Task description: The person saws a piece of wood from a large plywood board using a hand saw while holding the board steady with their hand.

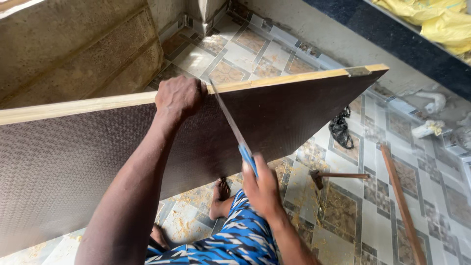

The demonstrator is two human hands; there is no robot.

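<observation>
- The fingers of the right hand are closed fully round the blue handle of a handsaw; the blade is laid across the pale top edge of the board.
- The fingers of the left hand are curled shut over that same edge, just beside the blade, so the dark laminated board is held on edge, tilted over the tiled floor.
- Risk, as judged: were the blade to jump from the edge, the left knuckles could be struck, being so near.
- Risk, as judged: a bare foot is seen below the board amid sawdust; a slipped board could land on it.
- A hammer and a wooden strip lie apart on the floor.
</observation>
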